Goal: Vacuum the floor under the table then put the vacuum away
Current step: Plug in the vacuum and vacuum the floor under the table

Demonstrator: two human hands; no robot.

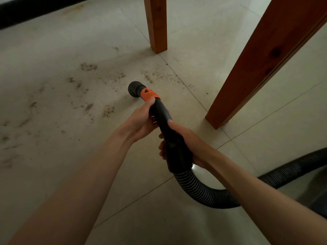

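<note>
A black vacuum wand [163, 114] with an orange collar [149, 95] ends in a round black nozzle [134, 87] down at the pale tiled floor [70, 41]. My left hand [142, 121] grips the wand just behind the collar. My right hand [184, 144] is wrapped around the thicker black handle lower down. A ribbed black hose [203, 193] curves from the handle off to the right edge. Brown crumbs and dirt [88, 67] lie scattered on the tiles left of and beyond the nozzle.
Two wooden table legs stand close by: one [156, 25] beyond the nozzle, a thicker one [261, 64] right of my hands. A dark baseboard [26, 11] runs along the top left. A dark shape, perhaps the vacuum body [318, 197], shows at the right edge.
</note>
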